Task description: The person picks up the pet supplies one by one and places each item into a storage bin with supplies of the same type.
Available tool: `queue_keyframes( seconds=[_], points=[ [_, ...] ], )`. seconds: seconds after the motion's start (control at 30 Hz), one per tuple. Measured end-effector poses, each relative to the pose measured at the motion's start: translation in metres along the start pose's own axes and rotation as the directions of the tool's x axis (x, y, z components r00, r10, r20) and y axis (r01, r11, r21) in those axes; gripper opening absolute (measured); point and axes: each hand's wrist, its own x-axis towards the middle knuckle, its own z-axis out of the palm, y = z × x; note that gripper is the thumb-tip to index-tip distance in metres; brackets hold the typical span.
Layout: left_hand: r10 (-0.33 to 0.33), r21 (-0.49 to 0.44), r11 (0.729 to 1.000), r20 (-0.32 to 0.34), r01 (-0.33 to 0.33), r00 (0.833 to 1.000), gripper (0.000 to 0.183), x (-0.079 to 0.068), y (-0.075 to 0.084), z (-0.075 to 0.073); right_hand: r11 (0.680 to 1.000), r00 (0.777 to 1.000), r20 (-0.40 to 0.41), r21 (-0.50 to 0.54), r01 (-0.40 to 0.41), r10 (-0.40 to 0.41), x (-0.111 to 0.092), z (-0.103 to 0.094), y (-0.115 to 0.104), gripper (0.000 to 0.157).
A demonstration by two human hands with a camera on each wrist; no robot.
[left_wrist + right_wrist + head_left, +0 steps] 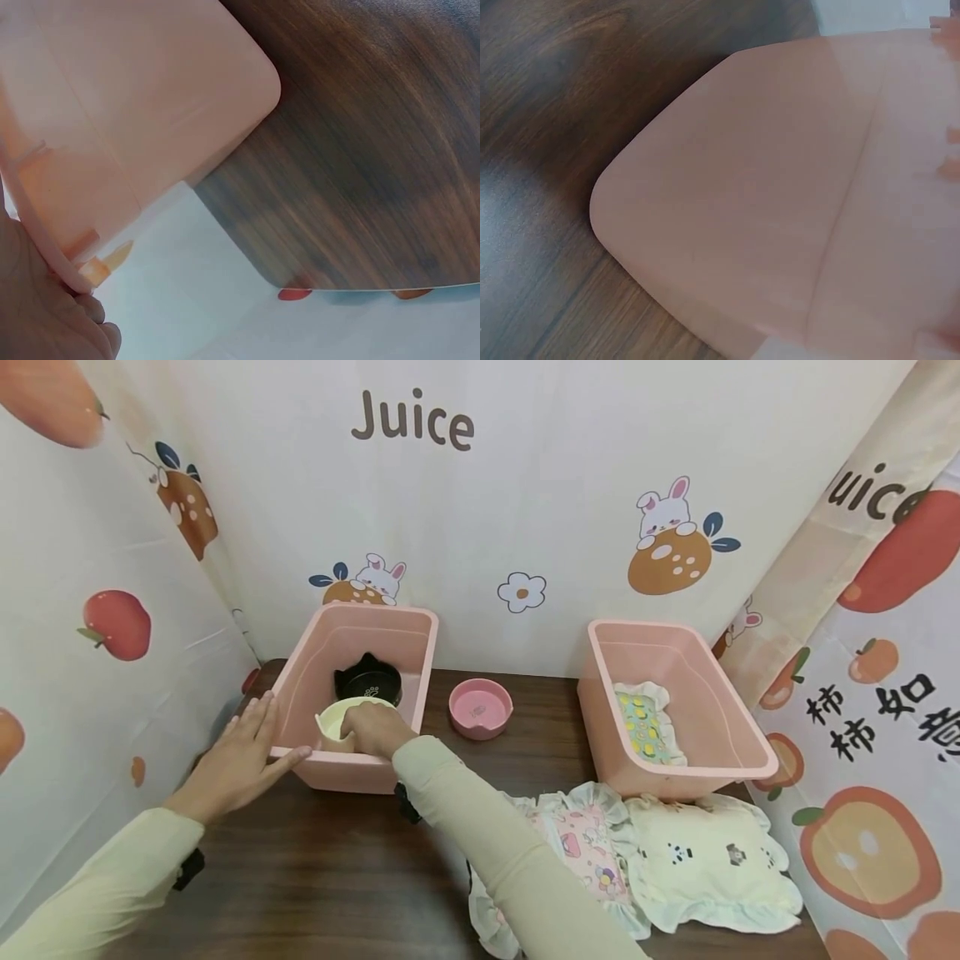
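Observation:
In the head view, my right hand [375,729] reaches into the left pink bin [334,768] and pinches the rim of a pale yellow pet bowl [330,723]. Behind that bowl, inside the same bin, sits a black cat-eared bowl [382,678]. My left hand [242,760] rests on the bin's near left corner, fingers straight along the side rim and thumb across the front rim. The left wrist view shows part of this hand [45,307] against the rim. Only the bin's outer wall [735,187] and the table fill the right wrist view; the right hand is hidden there.
A pink bowl [481,710] stands on the dark wooden table [315,877] between the bins. The right pink bin [720,743] holds a lemon-print cushion [643,727]. Before it lie a pink frilled cushion [585,847] and a cream cushion [705,868]. Printed curtains [540,510] enclose the table.

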Motion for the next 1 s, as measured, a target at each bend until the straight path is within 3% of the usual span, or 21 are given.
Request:
queue_keyframes(
  seconds=[0.23, 0.5, 0.7, 1.0],
  points=[
    [-0.004, 0.006, 1.0, 0.008, 0.004, 1.0, 0.098, 0.0018, 0.0003, -0.0009, 0.998, 1.0, 0.007, -0.051, -0.022, 0.022, 0.0042, 0.0044, 0.0029, 0.029],
    [-0.019, 0.0, 1.0, 0.02, 0.019, 1.0, 0.098, 0.0005, 0.0008, -0.0016, 0.999, 1.0, 0.004, -0.045, -0.024, 0.025, 0.0061, 0.0069, 0.0039, 0.014],
    [-0.022, 0.003, 1.0, 0.021, 0.022, 1.0, 0.098, 0.0002, 0.0011, -0.0018, 0.995, 0.998, 0.001, -0.075, -0.068, 0.068, 0.008, 0.0088, 0.0039, 0.014],
    [-0.014, -0.003, 1.0, 0.013, 0.014, 1.0, 0.099, -0.0001, -0.0005, -0.0014, 0.992, 0.992, -0.005, -0.03, -0.123, 0.123, 0.0087, 0.0079, 0.0041, 0.014]
  ],
)
